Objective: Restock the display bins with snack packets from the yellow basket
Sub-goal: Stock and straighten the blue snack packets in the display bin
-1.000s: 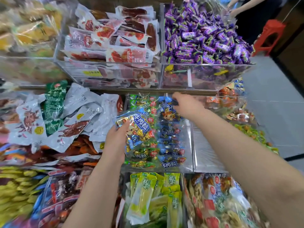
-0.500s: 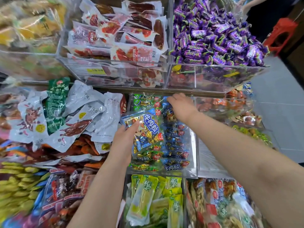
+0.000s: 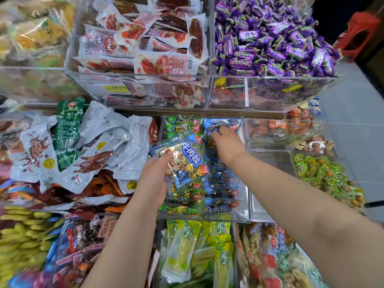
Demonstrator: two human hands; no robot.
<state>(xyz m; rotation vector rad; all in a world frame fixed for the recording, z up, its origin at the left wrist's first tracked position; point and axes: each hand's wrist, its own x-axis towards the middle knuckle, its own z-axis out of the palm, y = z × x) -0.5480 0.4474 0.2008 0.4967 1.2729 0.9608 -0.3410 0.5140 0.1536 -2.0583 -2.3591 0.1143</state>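
Observation:
My left hand [image 3: 154, 179] grips a blue beef-cube snack packet [image 3: 184, 163] by its left edge, held tilted just above a clear display bin [image 3: 244, 213] in the middle shelf row. That bin holds a row of green packets [image 3: 180, 125] on its left and a row of blue packets [image 3: 222, 192] on its right. My right hand [image 3: 225, 142] reaches to the far end of the blue row, its fingers curled on the rearmost blue packet [image 3: 223, 124]. The yellow basket is out of view.
An upper shelf holds bins of red sausage packs [image 3: 145, 48] and purple candies [image 3: 270, 40]. White and green chicken-feet packs [image 3: 87, 146] lie left of the bin. Yellow-green packets [image 3: 197, 252] sit below it, small green snacks [image 3: 324, 177] at right. A red stool [image 3: 359, 36] stands on the floor.
The view has shifted slightly. My right hand has stayed at the back of the blue row, and my left hand still holds the blue packet over the bin.

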